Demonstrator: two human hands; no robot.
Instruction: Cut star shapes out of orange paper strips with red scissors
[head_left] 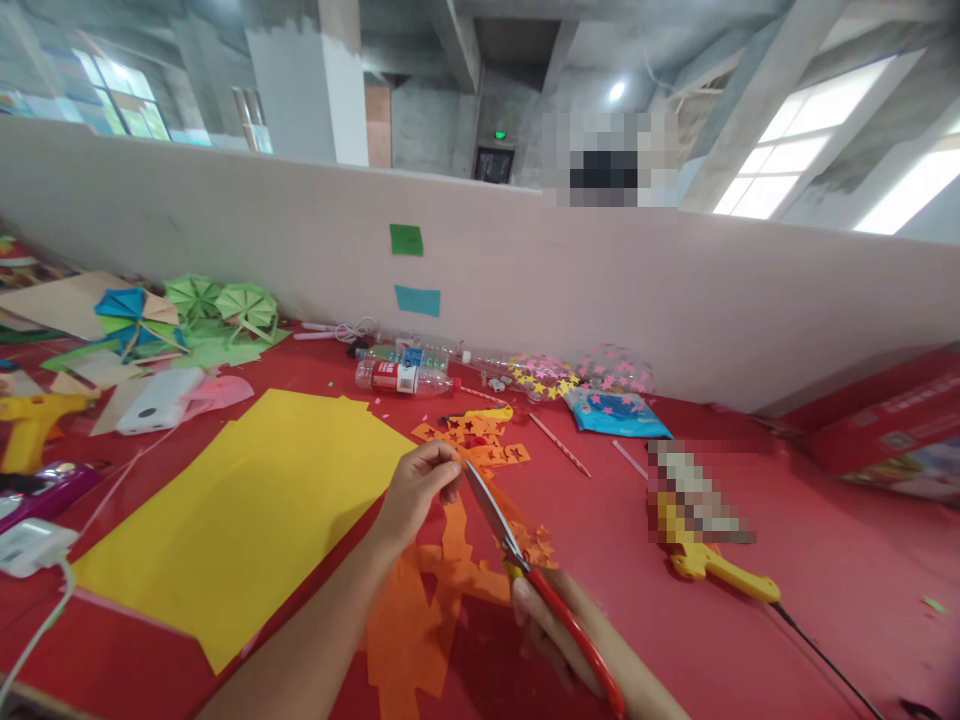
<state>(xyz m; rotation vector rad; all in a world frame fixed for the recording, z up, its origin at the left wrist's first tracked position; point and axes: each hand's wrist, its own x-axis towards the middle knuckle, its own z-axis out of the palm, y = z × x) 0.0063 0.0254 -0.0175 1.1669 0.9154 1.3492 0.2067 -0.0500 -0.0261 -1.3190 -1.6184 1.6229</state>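
Observation:
My left hand (421, 485) is closed in a pinch at the middle of the red table, above orange paper scraps; what it pinches is too small to make out. In my right hand (544, 610) are red-handled scissors (574, 625), their blades pointing up and left toward my left fingertips. Orange paper (409, 625) with cut edges lies beneath both hands. Beyond them are orange strips with star-shaped holes (510, 455). Small orange cut pieces (536, 545) lie by the scissor blades.
Yellow sheets (255, 500) spread to the left. Plastic bottles (405, 378) and a blue packet (619, 415) line the back by a white partition (487, 260). A yellow glue gun (705, 560) with a cord lies right. Folded paper umbrellas (247, 305) stand back left.

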